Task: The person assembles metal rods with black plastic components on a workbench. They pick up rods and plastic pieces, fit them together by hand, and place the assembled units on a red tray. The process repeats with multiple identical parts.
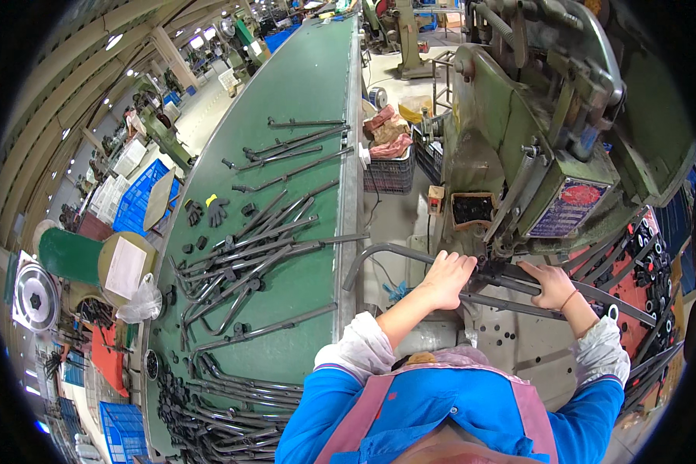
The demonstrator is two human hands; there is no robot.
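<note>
Both hands, left hand and right hand, grip a bent metal tube.

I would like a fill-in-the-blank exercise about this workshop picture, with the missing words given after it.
1. Both hands, the left hand and the right hand, rest on a bent metal ____ at the green press.
2. The long table on the person's left has a ____ top.
3. A pair of dark ____ lies on that table beside the tubes.
4. The crate on the floor holds pink ____.

Missing words: tube; green; gloves; rags
</note>
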